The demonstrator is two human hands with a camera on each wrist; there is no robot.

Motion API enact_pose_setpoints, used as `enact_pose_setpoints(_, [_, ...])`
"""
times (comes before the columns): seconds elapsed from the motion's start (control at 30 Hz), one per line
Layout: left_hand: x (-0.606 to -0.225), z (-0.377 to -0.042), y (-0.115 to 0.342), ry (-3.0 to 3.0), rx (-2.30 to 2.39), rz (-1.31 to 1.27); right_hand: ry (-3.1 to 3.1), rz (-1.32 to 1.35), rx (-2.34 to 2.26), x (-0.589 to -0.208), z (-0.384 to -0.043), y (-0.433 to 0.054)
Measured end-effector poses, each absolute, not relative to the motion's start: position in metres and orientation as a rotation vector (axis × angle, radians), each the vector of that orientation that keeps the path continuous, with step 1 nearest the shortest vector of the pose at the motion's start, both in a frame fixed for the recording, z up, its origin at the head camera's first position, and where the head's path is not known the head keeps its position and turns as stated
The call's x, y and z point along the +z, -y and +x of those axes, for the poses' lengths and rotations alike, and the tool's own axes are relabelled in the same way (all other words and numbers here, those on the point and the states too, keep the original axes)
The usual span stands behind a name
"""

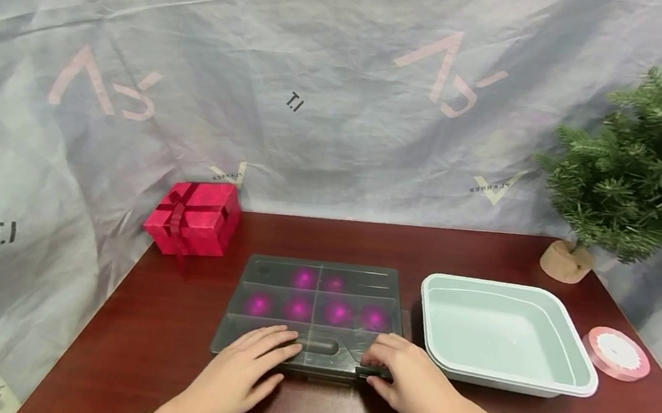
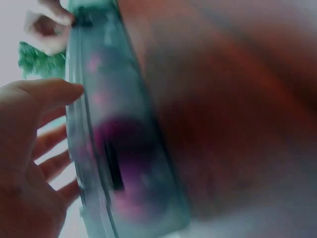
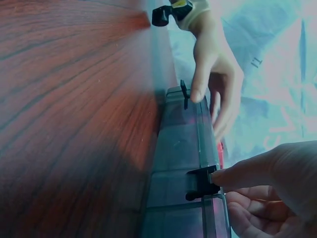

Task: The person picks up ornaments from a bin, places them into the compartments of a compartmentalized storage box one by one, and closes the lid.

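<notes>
now both hands rest on the near edge of the clear box (image 1: 315,311), the left hand (image 1: 243,368) spread flat, the right hand (image 1: 405,373) pinching its black latch (image 3: 200,182).

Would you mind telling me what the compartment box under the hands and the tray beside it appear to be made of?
The compartment box looks like smoky translucent plastic: pink items show through its glossy lid, and the right wrist view shows dark moulded latches. The tray seems opaque pale-green plastic with a smooth, slightly shiny rolled rim, though enamelled metal cannot be excluded.
</notes>
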State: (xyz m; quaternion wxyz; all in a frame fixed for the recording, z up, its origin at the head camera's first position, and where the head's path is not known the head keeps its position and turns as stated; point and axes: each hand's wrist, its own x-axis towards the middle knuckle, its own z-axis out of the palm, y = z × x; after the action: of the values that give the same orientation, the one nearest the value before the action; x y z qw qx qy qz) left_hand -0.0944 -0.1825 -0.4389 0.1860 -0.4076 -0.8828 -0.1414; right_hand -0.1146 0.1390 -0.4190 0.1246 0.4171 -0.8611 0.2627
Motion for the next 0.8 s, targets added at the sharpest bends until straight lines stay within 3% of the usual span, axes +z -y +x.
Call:
enact_pose_setpoints(0.33, [-0.434,-0.081,0.245,2.498,-0.391,-0.895,2.548,1.186,0.801,-0.421,-0.118,-0.138])
enact_pose_setpoints(0.67, [-0.435,-0.08,0.253,2.507,-0.418,-0.84,2.547,1.199,0.812,-0.418,-0.115,-0.124])
enact_pose_setpoints(0.8, [-0.435,-0.08,0.252,2.504,-0.408,-0.833,2.439,1.339,1.077,-0.415,-0.109,-0.106])
